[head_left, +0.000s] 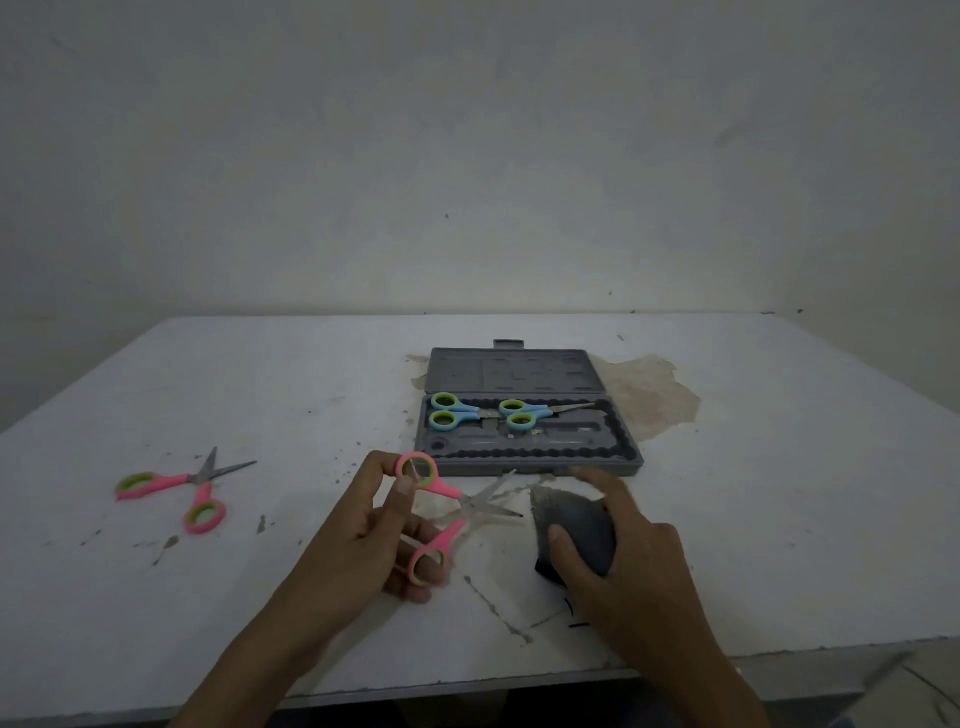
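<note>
My left hand (374, 540) holds a pair of pink scissors (441, 512) by both handle loops, blades spread apart and pointing right. My right hand (618, 551) grips a dark grey stone (576, 525) that rests on the table just right of the blade tips. A grey plastic case (530, 457) lies open behind them, with two blue-handled scissors (454, 413) (524, 414) inside its lower half. A second pair of pink scissors (182, 491) lies open on the table at the left.
The white table (260, 389) is scratched and stained, with a brownish peeled patch (649, 395) right of the case. Its near edge runs just below my wrists. A bare wall stands behind the table.
</note>
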